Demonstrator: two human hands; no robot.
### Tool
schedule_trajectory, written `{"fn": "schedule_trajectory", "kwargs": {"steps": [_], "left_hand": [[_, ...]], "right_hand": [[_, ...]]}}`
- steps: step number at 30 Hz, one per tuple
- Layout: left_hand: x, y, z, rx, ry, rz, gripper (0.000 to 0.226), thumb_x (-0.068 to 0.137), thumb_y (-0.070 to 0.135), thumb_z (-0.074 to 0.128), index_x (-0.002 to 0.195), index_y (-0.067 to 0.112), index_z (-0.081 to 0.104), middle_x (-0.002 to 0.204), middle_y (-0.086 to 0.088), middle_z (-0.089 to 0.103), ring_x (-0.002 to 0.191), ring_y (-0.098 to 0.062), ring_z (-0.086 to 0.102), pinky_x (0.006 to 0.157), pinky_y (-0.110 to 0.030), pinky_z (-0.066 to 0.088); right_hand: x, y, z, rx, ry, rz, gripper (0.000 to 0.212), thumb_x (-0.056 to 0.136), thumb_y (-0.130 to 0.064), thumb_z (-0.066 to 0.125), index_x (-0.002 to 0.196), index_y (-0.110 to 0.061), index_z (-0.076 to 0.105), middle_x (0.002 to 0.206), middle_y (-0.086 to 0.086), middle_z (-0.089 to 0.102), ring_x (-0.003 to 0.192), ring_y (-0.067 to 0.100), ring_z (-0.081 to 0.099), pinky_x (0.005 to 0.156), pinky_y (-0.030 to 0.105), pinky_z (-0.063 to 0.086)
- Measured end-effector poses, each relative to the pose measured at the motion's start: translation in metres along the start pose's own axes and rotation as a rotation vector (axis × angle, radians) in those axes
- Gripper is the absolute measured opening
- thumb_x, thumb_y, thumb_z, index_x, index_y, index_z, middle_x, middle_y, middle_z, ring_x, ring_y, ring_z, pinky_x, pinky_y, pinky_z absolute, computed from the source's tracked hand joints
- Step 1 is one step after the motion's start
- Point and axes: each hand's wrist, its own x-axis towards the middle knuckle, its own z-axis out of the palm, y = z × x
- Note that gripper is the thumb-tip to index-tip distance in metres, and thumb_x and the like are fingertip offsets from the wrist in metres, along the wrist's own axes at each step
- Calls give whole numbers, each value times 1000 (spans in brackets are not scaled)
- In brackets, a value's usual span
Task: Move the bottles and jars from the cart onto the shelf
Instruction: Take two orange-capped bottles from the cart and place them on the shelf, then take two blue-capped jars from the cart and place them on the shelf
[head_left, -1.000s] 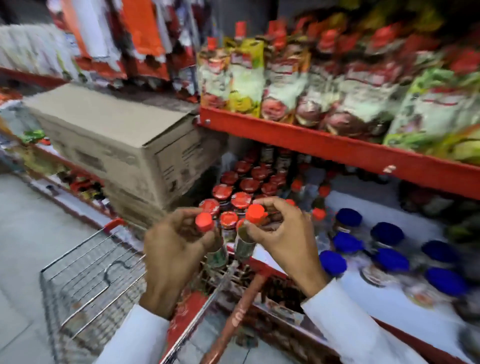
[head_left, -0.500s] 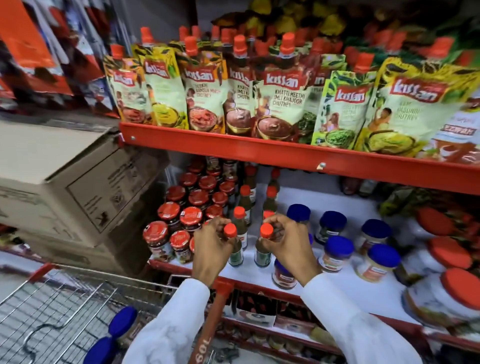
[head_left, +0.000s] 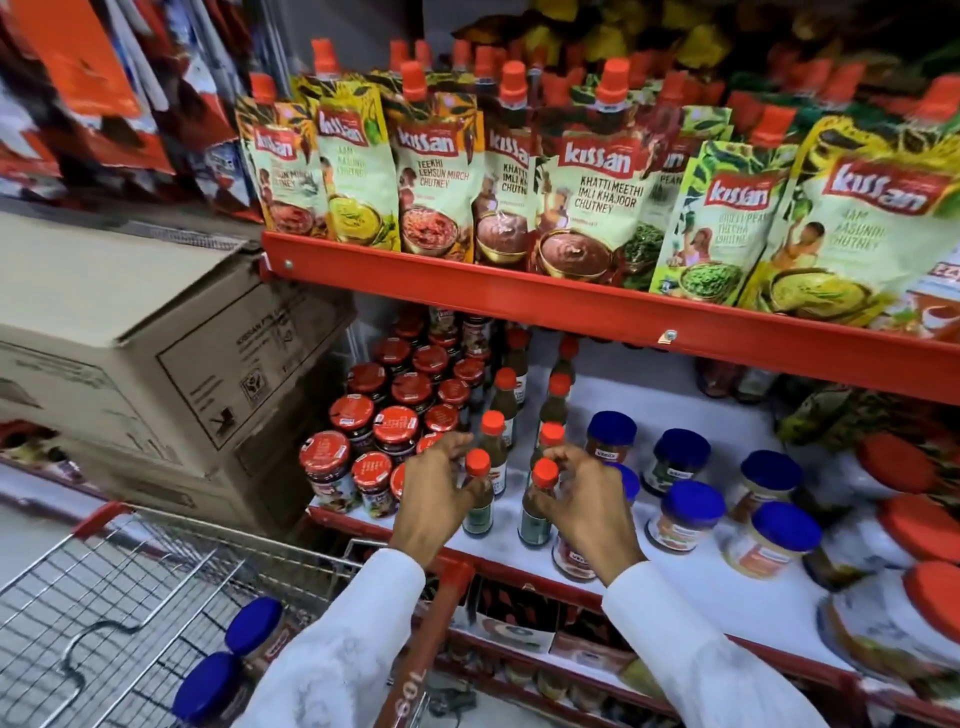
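My left hand (head_left: 434, 499) grips a small green bottle with an orange cap (head_left: 478, 496), which stands on the white shelf (head_left: 685, 582) near its front edge. A matching bottle (head_left: 540, 501) stands beside it, held by my right hand (head_left: 589, 506). Behind each, more orange-capped bottles (head_left: 493, 431) run back in two rows. Red-lidded jars (head_left: 395, 426) fill the shelf to the left, blue-lidded jars (head_left: 691, 514) to the right. Two blue-lidded jars (head_left: 228, 660) lie in the wire cart (head_left: 104, 613) at the lower left.
A red shelf edge (head_left: 597, 306) overhangs the bottles, carrying chutney pouches (head_left: 587, 202). Stacked cardboard boxes (head_left: 156, 353) sit left of the shelf. The cart's red handle (head_left: 415, 665) is below my wrists. Large orange-lidded jars (head_left: 914, 525) stand at the far right.
Both hands carried the two bottles from above the cart forward and down onto the shelf front. The view swung right and closer to the shelf.
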Motion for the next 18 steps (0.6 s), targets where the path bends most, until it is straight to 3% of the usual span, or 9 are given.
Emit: {"fn": "schedule_trajectory", "kwargs": {"steps": [2,6,8,10,13,18], "left_hand": [[-10,1,-11,12,29,8,60,73,19,84,129,19,61,121,3,72,106,-13,68,84,-11,48],[-46,-5,-41,67,186,92,59,78,23,79,133,25,57,132,4,65,120,-14,61,92,-3,38],[-71,-15,-56,129,234,101,62,81,27,74,139,26,52,146,2,54,133,-18,49,109,-24,38],[-97,-30,-67,233,267,75,63,86,32,69,144,27,45,156,2,41,141,-19,36,116,-37,32],[-136,-59,-83,347,306,-12,66,88,29,67,148,26,40,163,1,28,149,-23,24,120,-45,25],[-191,-105,-105,593,335,-175,60,83,27,68,140,13,54,154,-15,43,143,-43,37,110,-63,35]], "right_hand": [[-7,-3,-3,-138,17,-58,46,75,-17,78,116,-28,61,109,-2,71,99,21,66,80,33,58],[-29,-17,-1,-283,71,-304,57,85,-25,68,140,-26,49,146,-2,52,134,22,44,108,38,46],[-41,-28,9,-311,36,-476,59,89,-29,63,145,-26,43,156,-2,40,144,21,33,117,38,35],[-52,-38,25,-370,-4,-651,59,90,-28,61,146,-25,41,160,2,34,149,23,27,120,41,28],[-65,-53,57,-448,-72,-900,60,88,-22,61,145,-20,43,159,7,36,149,28,29,121,47,21],[-76,-73,121,-473,-315,-1061,62,87,-21,52,148,-18,39,161,9,29,151,29,24,120,51,27]]}}
